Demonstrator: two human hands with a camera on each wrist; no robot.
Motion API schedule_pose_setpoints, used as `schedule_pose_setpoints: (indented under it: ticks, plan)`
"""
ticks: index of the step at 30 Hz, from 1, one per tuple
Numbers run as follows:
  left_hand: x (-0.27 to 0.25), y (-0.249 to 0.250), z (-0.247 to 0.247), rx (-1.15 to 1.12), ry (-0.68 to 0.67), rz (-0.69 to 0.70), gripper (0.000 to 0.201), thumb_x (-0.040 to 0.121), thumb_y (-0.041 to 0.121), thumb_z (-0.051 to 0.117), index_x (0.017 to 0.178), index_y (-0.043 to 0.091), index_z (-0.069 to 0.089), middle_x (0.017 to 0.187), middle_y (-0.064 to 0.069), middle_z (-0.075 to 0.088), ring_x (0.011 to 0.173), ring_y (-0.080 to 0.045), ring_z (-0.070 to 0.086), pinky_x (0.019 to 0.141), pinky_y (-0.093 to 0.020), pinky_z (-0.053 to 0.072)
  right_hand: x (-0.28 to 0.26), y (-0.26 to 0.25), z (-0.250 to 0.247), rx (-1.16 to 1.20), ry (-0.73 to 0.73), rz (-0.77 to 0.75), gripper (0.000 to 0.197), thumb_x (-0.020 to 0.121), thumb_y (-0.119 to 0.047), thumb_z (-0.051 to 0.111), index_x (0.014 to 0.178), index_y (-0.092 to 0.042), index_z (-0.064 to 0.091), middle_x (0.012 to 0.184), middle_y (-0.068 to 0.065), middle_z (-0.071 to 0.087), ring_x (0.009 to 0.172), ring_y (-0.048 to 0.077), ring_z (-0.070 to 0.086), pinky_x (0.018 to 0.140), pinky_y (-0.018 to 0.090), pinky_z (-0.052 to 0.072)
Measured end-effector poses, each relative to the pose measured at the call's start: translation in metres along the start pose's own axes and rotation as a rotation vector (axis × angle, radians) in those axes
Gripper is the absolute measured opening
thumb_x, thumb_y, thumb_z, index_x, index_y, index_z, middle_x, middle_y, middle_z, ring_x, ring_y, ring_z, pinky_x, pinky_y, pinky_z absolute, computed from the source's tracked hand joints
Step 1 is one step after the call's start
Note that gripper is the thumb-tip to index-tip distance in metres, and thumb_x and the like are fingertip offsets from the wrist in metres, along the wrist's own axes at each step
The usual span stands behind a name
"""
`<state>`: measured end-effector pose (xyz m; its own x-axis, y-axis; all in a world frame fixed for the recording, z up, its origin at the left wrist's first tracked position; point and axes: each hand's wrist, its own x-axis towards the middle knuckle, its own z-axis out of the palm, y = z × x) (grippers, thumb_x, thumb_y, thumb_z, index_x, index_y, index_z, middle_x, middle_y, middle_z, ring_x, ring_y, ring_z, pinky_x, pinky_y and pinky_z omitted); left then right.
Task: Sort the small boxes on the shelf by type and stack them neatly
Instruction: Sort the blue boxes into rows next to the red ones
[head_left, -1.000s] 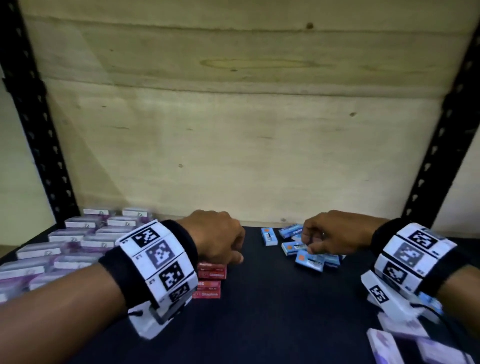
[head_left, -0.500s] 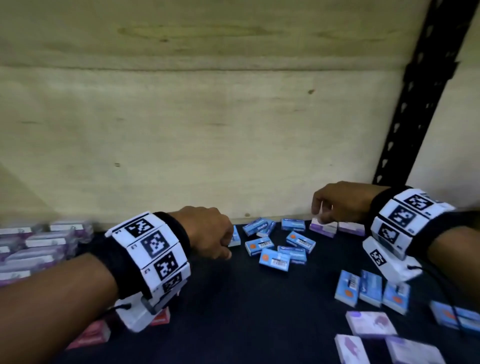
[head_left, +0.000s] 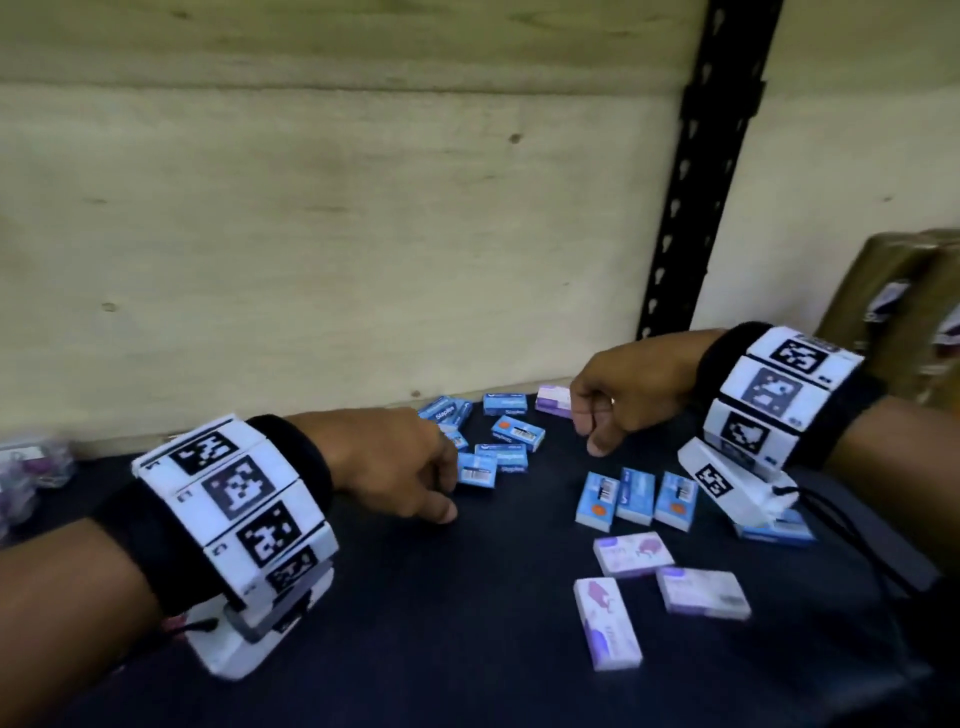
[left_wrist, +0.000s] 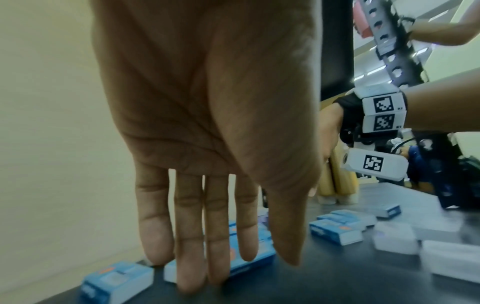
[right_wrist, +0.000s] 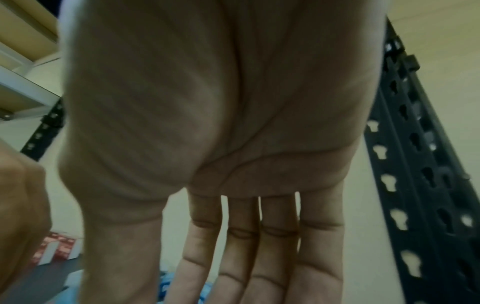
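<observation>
Loose blue boxes (head_left: 511, 436) lie in a heap near the back wall on the dark shelf (head_left: 415, 623). My left hand (head_left: 449, 491) reaches into the heap's left side, its straight fingers (left_wrist: 192, 257) touching blue boxes (left_wrist: 254, 257). Three more blue boxes (head_left: 636, 499) stand in a row to the right. My right hand (head_left: 592, 431) hovers beside a purple box (head_left: 553, 400) at the back, holding nothing, with its fingers (right_wrist: 246, 267) extended. Three purple-and-white boxes (head_left: 634, 556) lie in front of the row.
A black perforated upright (head_left: 711, 171) rises behind my right hand. A brown carton (head_left: 909, 312) stands at the far right. Purple boxes (head_left: 31, 467) sit at the far left edge. Red boxes (right_wrist: 58, 246) show in the right wrist view. One blue box (head_left: 776, 532) lies under my right wrist.
The view has swung right. My left hand left the red boxes and came to the blue heap. My right hand left the blue heap and moved back and right, near the purple box.
</observation>
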<state>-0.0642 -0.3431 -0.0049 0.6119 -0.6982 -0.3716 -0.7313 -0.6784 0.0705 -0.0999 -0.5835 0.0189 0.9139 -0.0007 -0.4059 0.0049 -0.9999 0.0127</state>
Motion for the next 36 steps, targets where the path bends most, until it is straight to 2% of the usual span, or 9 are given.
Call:
schedule_pose_setpoints:
  ticks: [4, 7, 10, 13, 19, 23, 30, 33, 36]
  plan:
    - [-0.008, 0.039, 0.010, -0.024, -0.002, 0.092, 0.039, 0.085, 0.060, 0.061, 0.112, 0.032, 0.063, 0.103, 0.017, 0.068, 0.094, -0.005, 0.062, 0.090, -0.029, 0.051, -0.029, 0.003, 0.017, 0.015, -0.048, -0.014, 0.028, 0.080, -0.038, 0.079, 0.099, -0.022, 0.068, 0.095, -0.002, 0.073, 0.086, 0.015, 0.066, 0.087, 0.032, 0.054]
    - [-0.010, 0.067, 0.020, 0.016, -0.015, 0.135, 0.059, 0.074, 0.076, 0.060, 0.115, 0.033, 0.061, 0.108, 0.016, 0.065, 0.097, -0.009, 0.060, 0.090, -0.034, 0.052, -0.050, 0.006, 0.030, 0.030, -0.056, -0.006, 0.035, 0.076, -0.047, 0.080, 0.101, -0.026, 0.067, 0.084, -0.011, 0.067, 0.078, 0.007, 0.061, 0.081, 0.027, 0.051]
    - [-0.010, 0.087, 0.033, 0.109, -0.002, 0.165, 0.075, 0.062, 0.087, 0.057, 0.112, 0.031, 0.060, 0.107, 0.011, 0.063, 0.096, -0.015, 0.059, 0.087, -0.037, 0.052, -0.066, 0.006, 0.044, 0.058, -0.074, 0.014, 0.039, 0.075, -0.051, 0.080, 0.103, -0.029, 0.066, 0.085, -0.012, 0.065, 0.076, 0.004, 0.057, 0.072, 0.022, 0.046]
    - [-0.010, 0.096, 0.041, 0.172, 0.062, 0.199, 0.072, 0.065, 0.086, 0.056, 0.103, 0.025, 0.059, 0.103, 0.006, 0.059, 0.093, -0.020, 0.057, 0.081, -0.038, 0.050, -0.073, 0.004, 0.056, 0.038, -0.070, 0.023, 0.037, 0.077, -0.049, 0.079, 0.104, -0.030, 0.064, 0.085, -0.014, 0.063, 0.074, 0.001, 0.056, 0.067, 0.020, 0.042]
    - [-0.011, 0.099, 0.045, 0.188, 0.152, 0.211, 0.056, 0.073, 0.077, 0.058, 0.094, 0.026, 0.053, 0.096, 0.008, 0.051, 0.089, -0.019, 0.054, 0.070, -0.034, 0.040, -0.073, 0.002, 0.063, 0.048, -0.063, 0.043, 0.033, 0.080, -0.044, 0.078, 0.105, -0.031, 0.061, 0.085, -0.014, 0.060, 0.078, 0.002, 0.055, 0.074, 0.024, 0.044]
    - [-0.008, 0.090, 0.038, 0.171, 0.158, 0.184, 0.060, 0.071, 0.079, 0.059, 0.098, 0.025, 0.060, 0.098, 0.010, 0.059, 0.090, -0.016, 0.057, 0.076, -0.036, 0.050, -0.070, -0.004, 0.059, 0.024, -0.059, 0.014, 0.031, 0.080, -0.045, 0.077, 0.103, -0.030, 0.062, 0.081, -0.016, 0.056, 0.074, 0.001, 0.052, 0.069, 0.022, 0.042]
    - [0.006, 0.069, 0.006, 0.157, 0.171, 0.050, 0.058, 0.069, 0.079, 0.061, 0.097, 0.029, 0.064, 0.096, 0.011, 0.064, 0.089, -0.012, 0.059, 0.080, -0.034, 0.052, -0.058, -0.013, 0.058, -0.033, -0.026, -0.052, 0.031, 0.077, -0.050, 0.076, 0.096, -0.026, 0.070, 0.083, -0.010, 0.068, 0.077, 0.008, 0.060, 0.071, 0.028, 0.050]
    - [0.020, 0.060, -0.010, 0.196, 0.191, -0.014, 0.061, 0.069, 0.080, 0.059, 0.098, 0.027, 0.066, 0.098, 0.009, 0.064, 0.091, -0.015, 0.060, 0.082, -0.035, 0.051, -0.058, -0.002, 0.045, 0.035, 0.000, -0.010, 0.030, 0.076, -0.051, 0.074, 0.089, -0.025, 0.072, 0.076, -0.011, 0.071, 0.073, 0.006, 0.063, 0.072, 0.027, 0.053]
    - [0.041, 0.053, -0.021, 0.199, 0.199, -0.048, 0.065, 0.067, 0.083, 0.057, 0.098, 0.026, 0.065, 0.099, 0.008, 0.063, 0.092, -0.017, 0.060, 0.076, -0.032, 0.048, -0.046, 0.021, 0.027, 0.018, 0.068, 0.093, 0.036, 0.080, -0.054, 0.069, 0.090, -0.019, 0.073, 0.084, -0.008, 0.069, 0.081, 0.011, 0.062, 0.071, 0.028, 0.050]
